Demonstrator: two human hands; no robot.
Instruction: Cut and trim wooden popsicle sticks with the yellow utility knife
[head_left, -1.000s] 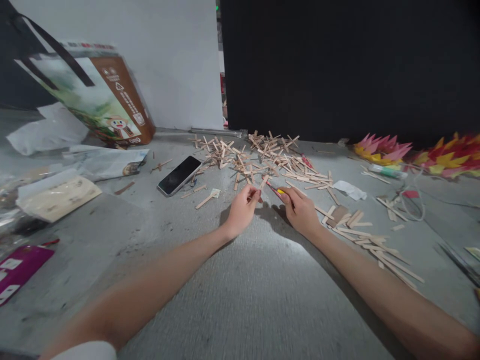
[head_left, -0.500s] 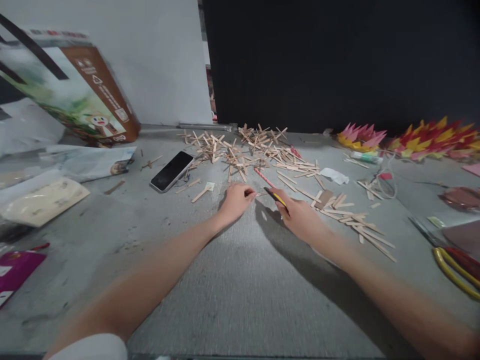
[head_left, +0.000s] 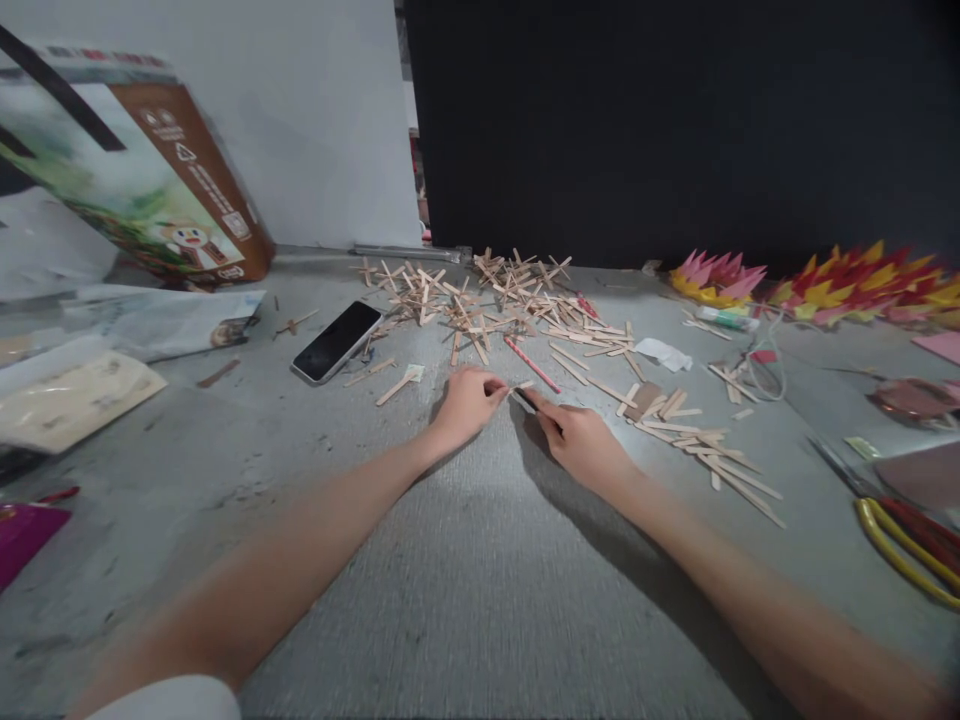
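Note:
My left hand (head_left: 469, 402) rests on the grey table, its thumb and fingers pinched on a small wooden stick (head_left: 523, 385) whose far end pokes out to the right. In my right hand (head_left: 589, 438) is a utility knife (head_left: 526, 399), its dark front end at the stick and the forefinger laid along it. The palm covers most of the knife's body. Just beyond both hands lies a red-and-white striped straw or rod (head_left: 534, 364). A pile of wooden sticks (head_left: 469, 305), many of them crossed, spreads behind it.
Loose sticks (head_left: 697, 440) lie to the right, near a crumpled white paper (head_left: 664, 354). Yellow-handled scissors (head_left: 900, 545) are at the right edge. To the left are a phone (head_left: 336, 343), plastic packets (head_left: 82, 400) and a printed bag (head_left: 165, 190). Paper flowers (head_left: 720, 277) stand at the back right.
My right hand has moved slightly left and turned, bringing the knife's tip against the stick close to my left fingers. The yellow part of the knife is now covered. My left hand keeps its pinch.

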